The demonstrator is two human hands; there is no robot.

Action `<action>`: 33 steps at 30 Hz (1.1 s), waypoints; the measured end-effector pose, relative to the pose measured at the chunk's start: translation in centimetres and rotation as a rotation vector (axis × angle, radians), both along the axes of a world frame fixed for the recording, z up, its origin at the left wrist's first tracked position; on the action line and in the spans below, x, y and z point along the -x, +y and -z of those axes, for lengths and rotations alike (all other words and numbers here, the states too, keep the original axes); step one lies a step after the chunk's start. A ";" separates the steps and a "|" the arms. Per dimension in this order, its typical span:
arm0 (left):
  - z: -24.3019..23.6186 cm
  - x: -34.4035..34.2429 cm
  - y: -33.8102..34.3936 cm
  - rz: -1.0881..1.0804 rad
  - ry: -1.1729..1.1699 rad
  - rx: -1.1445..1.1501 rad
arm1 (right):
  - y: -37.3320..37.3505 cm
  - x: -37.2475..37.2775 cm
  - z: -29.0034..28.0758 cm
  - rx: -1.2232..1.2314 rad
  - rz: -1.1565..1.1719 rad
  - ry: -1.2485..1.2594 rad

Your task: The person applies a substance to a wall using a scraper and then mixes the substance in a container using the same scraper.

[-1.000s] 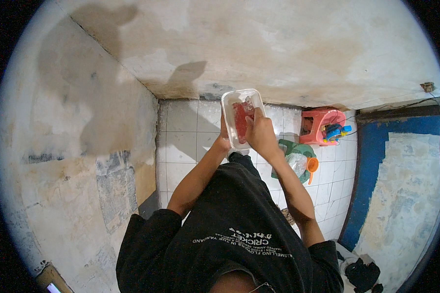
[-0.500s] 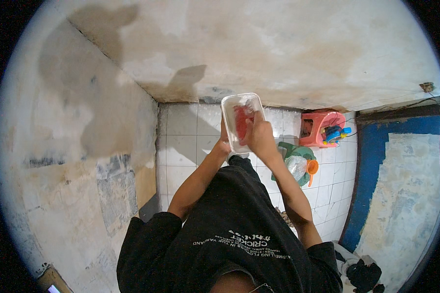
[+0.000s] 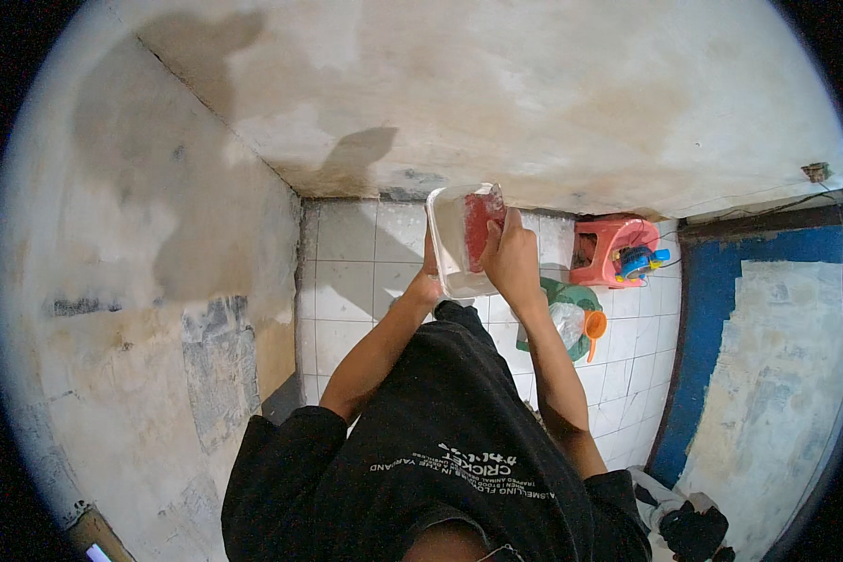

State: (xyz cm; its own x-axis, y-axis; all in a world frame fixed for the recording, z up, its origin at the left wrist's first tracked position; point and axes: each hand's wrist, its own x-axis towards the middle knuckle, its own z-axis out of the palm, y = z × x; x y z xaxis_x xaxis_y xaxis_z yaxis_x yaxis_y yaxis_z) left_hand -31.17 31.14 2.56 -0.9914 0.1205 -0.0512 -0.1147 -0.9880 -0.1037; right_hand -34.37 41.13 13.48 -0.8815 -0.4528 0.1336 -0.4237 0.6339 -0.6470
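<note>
My left hand [image 3: 431, 269] is closed on the near left side of a white rectangular plastic tub [image 3: 449, 248], holding it tilted in front of my body. Most of its fingers are hidden behind the tub wall. In my right hand [image 3: 515, 258] is a flat red scraper [image 3: 480, 228], gripped along its right edge with the thumb lying on its face. The scraper is over the tub's mouth, close to the right rim. Whitish smears mark its upper part and the tub's inside.
A patchy plastered wall [image 3: 553, 112] rises just beyond the tub, and another wall [image 3: 131, 375] is at left. On the tiled floor [image 3: 347, 244], right of me, are a pink stool [image 3: 585, 253] with a blue object, a green container [image 3: 562, 290] and an orange dipper [image 3: 594, 325]. A blue door [image 3: 688, 356] stands farther right.
My right hand has moved slightly right with the scraper, turning it up from inside the tub toward the right rim. The tub stays in my left hand, tilted a little differently.
</note>
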 end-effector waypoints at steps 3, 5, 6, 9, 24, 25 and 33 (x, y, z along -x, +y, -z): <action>0.8 0.1 -0.2 -0.060 0.048 0.005 | -1.2 -0.3 -0.4 -0.041 -0.064 0.034; 0.2 0.2 -0.1 -0.105 0.079 0.045 | -1.5 -0.1 -0.1 -0.029 -0.141 0.099; -0.2 0.3 0.0 -0.136 0.084 0.093 | -1.2 0.2 -0.4 -0.057 -0.119 0.101; -0.3 0.1 0.1 -0.149 0.017 0.140 | -1.3 1.0 -3.4 -0.216 -0.064 0.110; 1.5 0.7 -1.7 -0.120 0.054 0.315 | -4.2 4.0 -7.7 -0.543 -0.639 0.248; 0.9 0.8 -1.8 -0.085 0.031 0.293 | -3.7 4.3 -7.6 -0.513 -0.626 0.258; -0.7 0.5 -1.4 -0.093 -0.015 0.281 | -3.8 3.8 -6.7 -0.501 -0.569 0.315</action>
